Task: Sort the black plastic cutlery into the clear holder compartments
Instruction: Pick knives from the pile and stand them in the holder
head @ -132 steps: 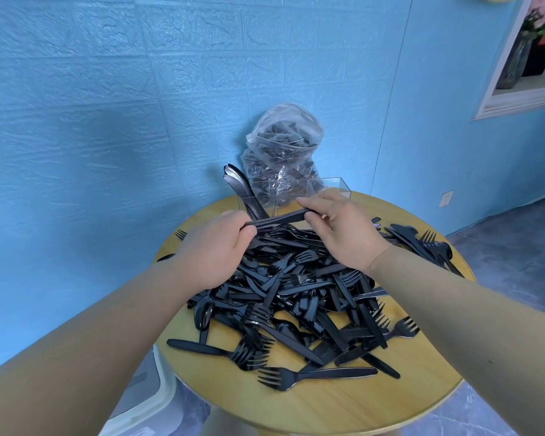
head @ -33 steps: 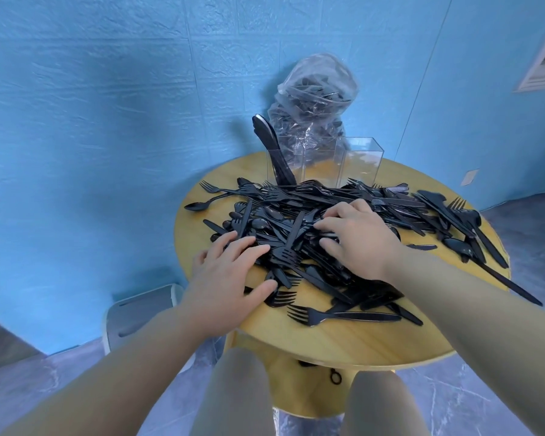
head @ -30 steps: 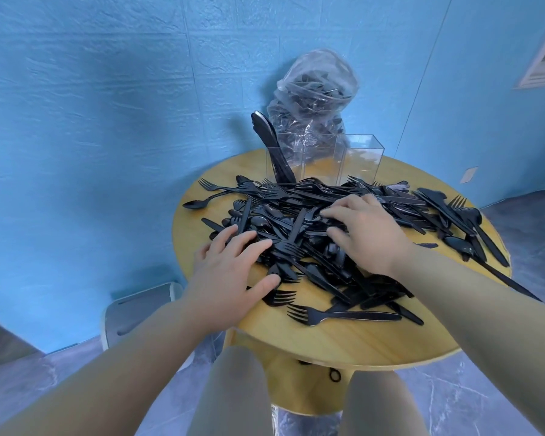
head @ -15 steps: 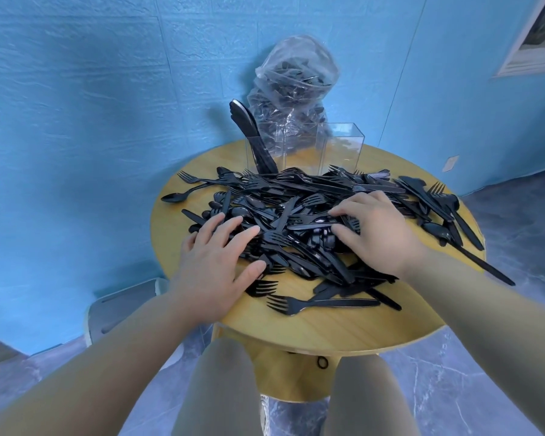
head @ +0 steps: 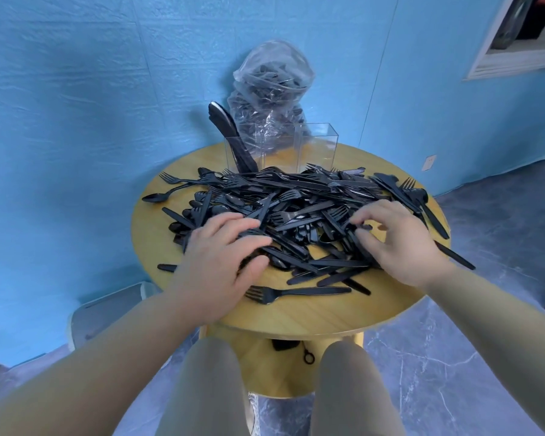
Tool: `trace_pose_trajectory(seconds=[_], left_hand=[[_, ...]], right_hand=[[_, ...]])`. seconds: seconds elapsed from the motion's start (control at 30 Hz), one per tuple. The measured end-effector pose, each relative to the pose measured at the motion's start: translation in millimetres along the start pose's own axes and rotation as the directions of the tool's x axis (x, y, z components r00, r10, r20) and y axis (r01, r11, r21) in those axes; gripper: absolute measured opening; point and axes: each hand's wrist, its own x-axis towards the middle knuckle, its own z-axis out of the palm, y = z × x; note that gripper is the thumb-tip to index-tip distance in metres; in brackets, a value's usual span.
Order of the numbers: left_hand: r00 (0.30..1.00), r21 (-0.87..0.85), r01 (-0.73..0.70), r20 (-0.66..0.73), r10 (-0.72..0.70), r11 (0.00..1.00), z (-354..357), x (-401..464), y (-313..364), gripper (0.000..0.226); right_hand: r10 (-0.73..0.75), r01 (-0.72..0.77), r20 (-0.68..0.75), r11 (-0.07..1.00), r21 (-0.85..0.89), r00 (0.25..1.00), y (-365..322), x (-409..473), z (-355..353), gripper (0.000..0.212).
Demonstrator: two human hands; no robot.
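Cutlery pile [head: 283, 215] covers most of the round table [head: 312, 313], a tangle of black forks, knives and spoons lying crossed over one another. Left hand [head: 221, 256] rests palm-down on the near-left part of the pile, fingers [head: 230, 225] straight and spread, holding nothing; probably pinning loose pieces so the heap does not slide while the other hand picks. Right hand [head: 397, 240] sits on the near-right part, fingers [head: 364, 215] curled, thumb and forefinger tips closing toward a piece in the pile; whether a piece is actually pinched cannot be told. The holder [head: 280, 146] stands at the far edge of the table, three clear compartments side by side. Left compartment holds a bunch of knives [head: 230, 133] leaning left above the rim; middle and right compartments look empty. Judgement: sorting is at an early stage, most pieces unsorted. A single fork [head: 296, 292] lies apart on the near side, an easy pick. A spoon [head: 161, 196] lies at the far-left margin. Behind the holder a clear bag [head: 272, 86] with more cutlery leans on the blue wall [head: 76, 89]. Obstacles: interlocked tines and handles, so one lifted piece may drag neighbours; pieces on the right overhang the table edge and could fall; the pile butts against the holder's foot.
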Motion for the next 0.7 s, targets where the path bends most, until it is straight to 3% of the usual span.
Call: trace_pose_trajectory(seconds=[0.13,0.37,0.57,0.7], left_hand=[[0.979,0.001,-0.151,0.136,0.149,0.989,6.3,21.1,29.5,0.035],[0.913,0.107,-0.179,0.388,0.125,0.978,16.8,59.1,48.0,0.027],[0.923,0.126,-0.138,0.376,0.082,0.982,22.6,71.2,49.6,0.018],[0.951,0.122,-0.084,0.305,0.043,0.989,26.5,73.3,47.3,0.018]], right_hand=[[0.063,-0.062,-0.015,0.998,0.014,0.998,14.5,-23.2,-14.5,0.022],[0.046,-0.03,0.161,0.995,-0.096,0.986,25.9,-39.7,-20.9,0.03],[0.065,-0.062,0.065,0.996,-0.058,0.996,35.9,-25.2,-17.8,0.014],[0.086,-0.086,0.001,0.995,-0.056,0.996,41.8,-17.1,-13.4,0.018]])
